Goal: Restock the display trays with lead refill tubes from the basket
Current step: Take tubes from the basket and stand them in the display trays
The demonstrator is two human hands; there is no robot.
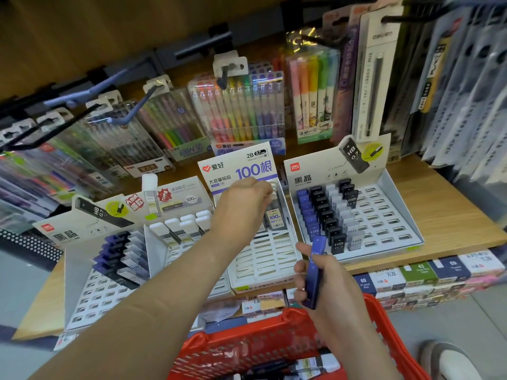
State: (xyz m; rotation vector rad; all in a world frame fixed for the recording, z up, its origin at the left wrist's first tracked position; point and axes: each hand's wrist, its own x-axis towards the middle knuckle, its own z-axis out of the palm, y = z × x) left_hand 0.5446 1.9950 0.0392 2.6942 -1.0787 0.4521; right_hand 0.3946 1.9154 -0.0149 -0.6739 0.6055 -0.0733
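Observation:
My left hand [244,204] reaches over the middle white display tray [263,259] and pinches a clear lead refill tube [274,212] at the tray's back row. My right hand [326,281] grips a blue lead refill tube [315,272] upright above the red basket [263,344]. More tubes [315,366] lie in the basket's bottom. The right display tray [384,215] holds rows of blue, black and grey tubes on its left side. Blue and grey tubes also stand in the far left tray [93,297], and white-capped tubes fill the tray [186,229] next to it.
Packs of coloured pens and highlighters [241,111] hang on hooks above the wooden shelf [452,215]. Small boxed goods [417,275] line the shelf front below. A shoe [450,360] shows on the floor at the lower right.

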